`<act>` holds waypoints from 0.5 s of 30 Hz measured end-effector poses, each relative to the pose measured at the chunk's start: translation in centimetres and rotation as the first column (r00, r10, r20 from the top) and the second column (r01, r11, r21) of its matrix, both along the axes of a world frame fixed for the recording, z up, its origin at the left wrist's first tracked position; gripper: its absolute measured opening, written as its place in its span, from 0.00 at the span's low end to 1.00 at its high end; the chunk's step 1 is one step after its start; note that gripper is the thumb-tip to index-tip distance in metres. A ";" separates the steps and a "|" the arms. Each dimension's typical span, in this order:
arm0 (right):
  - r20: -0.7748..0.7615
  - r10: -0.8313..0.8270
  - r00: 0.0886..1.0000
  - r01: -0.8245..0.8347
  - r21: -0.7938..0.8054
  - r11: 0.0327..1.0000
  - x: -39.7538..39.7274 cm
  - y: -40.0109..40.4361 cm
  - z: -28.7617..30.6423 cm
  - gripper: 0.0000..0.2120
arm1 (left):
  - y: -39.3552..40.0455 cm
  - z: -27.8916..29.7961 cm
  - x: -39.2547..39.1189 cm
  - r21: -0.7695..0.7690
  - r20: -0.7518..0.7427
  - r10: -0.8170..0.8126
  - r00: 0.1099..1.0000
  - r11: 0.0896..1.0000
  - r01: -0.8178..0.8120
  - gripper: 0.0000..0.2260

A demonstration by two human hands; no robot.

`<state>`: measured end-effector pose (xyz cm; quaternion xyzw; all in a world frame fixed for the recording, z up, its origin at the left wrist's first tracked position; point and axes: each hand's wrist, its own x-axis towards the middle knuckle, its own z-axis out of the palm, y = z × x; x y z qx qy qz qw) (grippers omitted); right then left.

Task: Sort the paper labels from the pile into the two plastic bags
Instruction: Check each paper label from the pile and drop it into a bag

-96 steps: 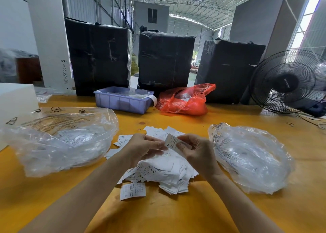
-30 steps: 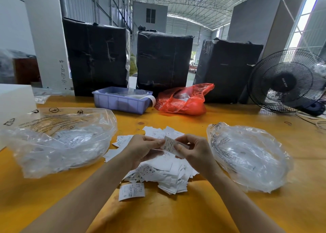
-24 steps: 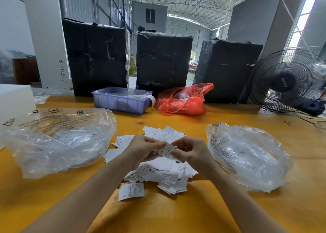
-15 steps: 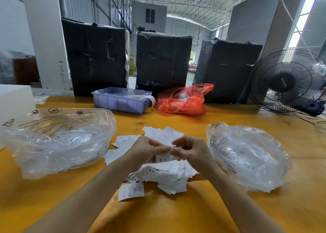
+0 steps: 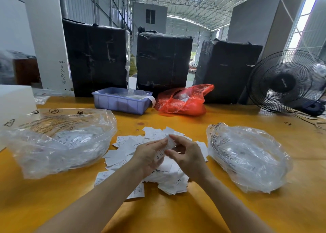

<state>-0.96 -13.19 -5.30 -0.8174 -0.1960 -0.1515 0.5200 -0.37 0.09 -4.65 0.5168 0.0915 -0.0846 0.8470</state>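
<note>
A pile of white paper labels [image 5: 165,179] lies on the yellow table [image 5: 176,213] in front of me. A clear plastic bag [image 5: 58,141] with labels inside sits to its left, and a second clear bag [image 5: 247,155] to its right. Above the pile, my left hand [image 5: 148,156] and my right hand [image 5: 187,156] together hold one paper label [image 5: 169,142] marked XS. The left fingers lie along it and the right thumb and forefinger pinch it. A single label [image 5: 137,192] lies apart near the front of the pile.
At the back of the table stand a blue plastic tray [image 5: 121,103], a red plastic bag [image 5: 183,103] and three black wrapped bundles [image 5: 164,63]. A black fan [image 5: 285,82] is at the far right, a white box [image 5: 14,100] at the far left.
Both hands have kept the label between them and turned it from slanting flat to more upright. They lowered slightly over the pile. The bags have not moved.
</note>
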 end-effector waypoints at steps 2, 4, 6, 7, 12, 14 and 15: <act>-0.025 -0.007 1.000 0.009 0.074 0.997 0.1 -0.4 0.1 0.18 | 0.0 0.0 0.0 0.090 0.019 -0.035 0.999 0.995 0.033 0.10; -0.037 -0.034 0.999 0.038 0.110 0.993 0.3 -0.9 0.2 0.16 | 0.3 0.0 0.1 0.168 0.030 -0.044 0.999 0.985 0.039 0.09; -0.038 -0.057 0.998 0.061 0.111 0.992 0.6 -1.3 0.1 0.15 | 0.6 0.0 0.3 0.191 0.045 -0.052 0.998 0.981 0.042 0.06; -0.036 -0.060 0.998 0.064 0.111 0.992 0.7 -1.3 0.1 0.15 | 0.8 0.0 0.3 0.207 0.054 -0.056 0.997 0.977 0.044 0.05; -0.090 0.008 0.996 0.000 0.082 0.997 0.9 -1.5 0.1 0.17 | 0.9 -0.1 0.2 0.290 0.104 -0.074 0.992 0.956 0.041 0.08; -0.138 0.052 0.989 -0.042 0.072 0.997 0.9 -1.6 0.0 0.21 | 0.8 -0.1 0.1 0.275 0.118 -0.070 0.990 0.961 0.035 0.08; -0.152 0.063 0.986 -0.051 0.083 0.995 1.0 -1.6 0.0 0.21 | 0.8 -0.1 0.1 0.272 0.125 -0.069 0.990 0.962 0.033 0.07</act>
